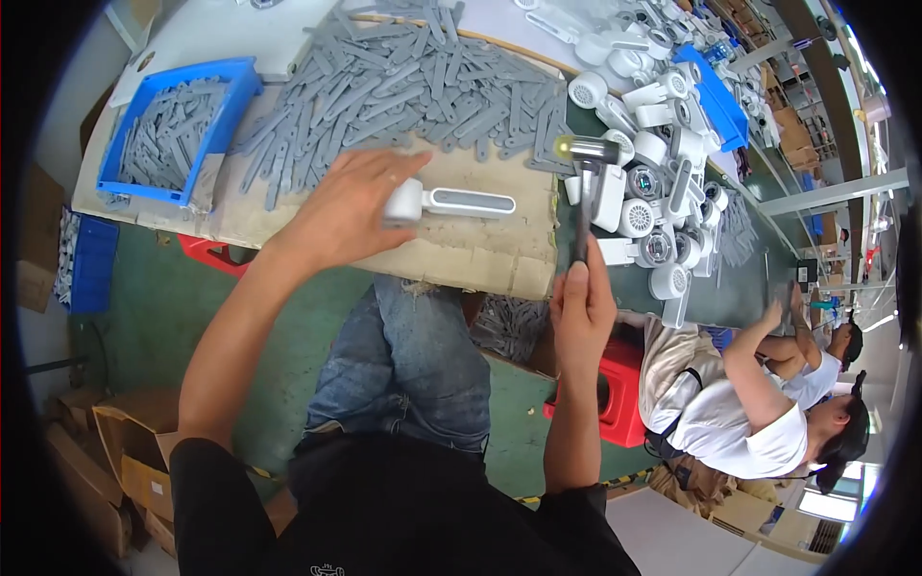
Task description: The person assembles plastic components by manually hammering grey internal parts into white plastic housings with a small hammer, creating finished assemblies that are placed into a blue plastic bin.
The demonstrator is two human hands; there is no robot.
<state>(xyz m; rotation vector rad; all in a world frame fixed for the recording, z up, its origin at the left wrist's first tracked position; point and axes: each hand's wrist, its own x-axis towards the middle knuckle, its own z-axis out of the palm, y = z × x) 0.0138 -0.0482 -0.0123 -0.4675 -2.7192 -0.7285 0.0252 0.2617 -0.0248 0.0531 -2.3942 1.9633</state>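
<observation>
My left hand [348, 209] is closed round the round head of a white handheld fan [432, 200], which lies on the cardboard-covered worktop [480, 252]. The fan's handle points right, with a grey strip along its upper face. In my right hand [584, 312] is the handle of a mallet [594, 149], held up near the board's right edge. One end of its head is yellow, the rest dark and shiny. Just beyond my left hand spreads a large heap of grey plastic strips [413, 91].
A blue bin [200, 173] of grey strips stands on the left of the board. Many white handheld fans [636, 219] are piled at the right, beside another blue bin [713, 96]. Two co-workers [759, 422] sit along the right side. A red stool [622, 394] stands near my right arm.
</observation>
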